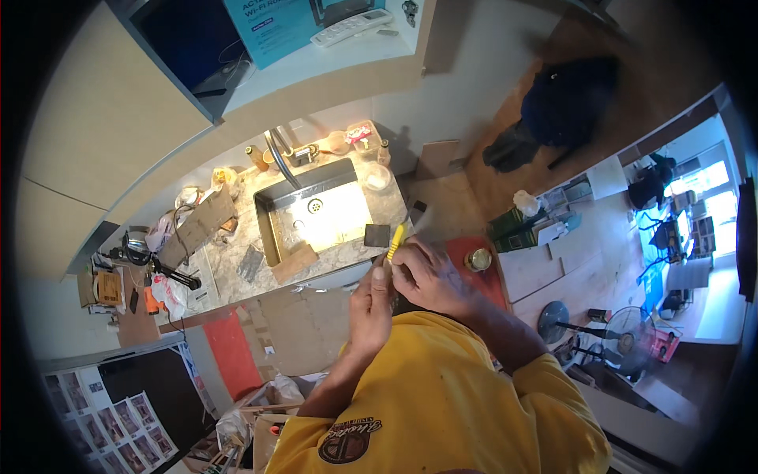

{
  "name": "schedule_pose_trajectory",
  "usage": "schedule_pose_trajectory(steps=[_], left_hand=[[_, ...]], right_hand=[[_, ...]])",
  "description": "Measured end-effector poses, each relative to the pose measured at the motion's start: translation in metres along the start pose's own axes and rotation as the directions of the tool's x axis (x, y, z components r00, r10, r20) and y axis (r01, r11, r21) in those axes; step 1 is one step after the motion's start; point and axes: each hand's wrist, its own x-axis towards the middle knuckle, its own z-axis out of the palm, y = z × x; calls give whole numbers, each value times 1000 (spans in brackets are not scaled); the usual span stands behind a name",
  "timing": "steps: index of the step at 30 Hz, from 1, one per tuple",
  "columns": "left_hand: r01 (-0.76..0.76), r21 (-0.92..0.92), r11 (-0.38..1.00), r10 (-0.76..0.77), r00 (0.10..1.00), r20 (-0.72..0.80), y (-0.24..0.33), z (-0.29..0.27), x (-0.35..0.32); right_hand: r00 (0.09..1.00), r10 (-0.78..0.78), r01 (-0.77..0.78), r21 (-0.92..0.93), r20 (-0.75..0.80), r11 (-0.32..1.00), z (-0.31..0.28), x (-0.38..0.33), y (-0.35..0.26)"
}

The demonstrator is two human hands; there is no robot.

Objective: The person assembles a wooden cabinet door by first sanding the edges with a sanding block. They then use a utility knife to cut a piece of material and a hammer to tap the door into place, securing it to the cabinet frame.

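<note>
Both my hands are close together at the front right corner of the counter, in front of my yellow shirt. My right hand [426, 273] is closed around a slim yellow-handled tool [397, 239], which points up and away; its kind is not clear. Close beside it, my left hand [370, 308] has its fingers pressed together with the thumb up. What it holds, if anything, is hidden. A small dark square piece [377, 235] lies on the marble-patterned counter [339, 258], just left of the tool.
A sink [264, 229] with a dark tap [282, 158] is set into the counter. A wooden board [294, 264] lies at its front edge, a grey scraper-like piece [250, 263] left of it. Cardboard [197, 229] and clutter fill the left end. A fan [624, 341] stands far right.
</note>
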Motion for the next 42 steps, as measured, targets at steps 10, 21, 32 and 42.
schedule_pose_trajectory(steps=[10,21,32,42], left_hand=[[360,-316,878,-329,933,147,-2,6,-11],[54,-257,965,-45,998,42,24,5,6],[78,-294,953,-66,997,50,28,5,-3],[230,-686,691,-94,969,230,42,11,-11]], right_hand=[[990,80,-97,147,114,984,4,-40,5],[967,235,-193,312,-103,930,-9,-16,-17],[986,82,-49,223,-145,974,0,-15,-12],[976,207,-126,596,-69,793,-19,-25,-10]])
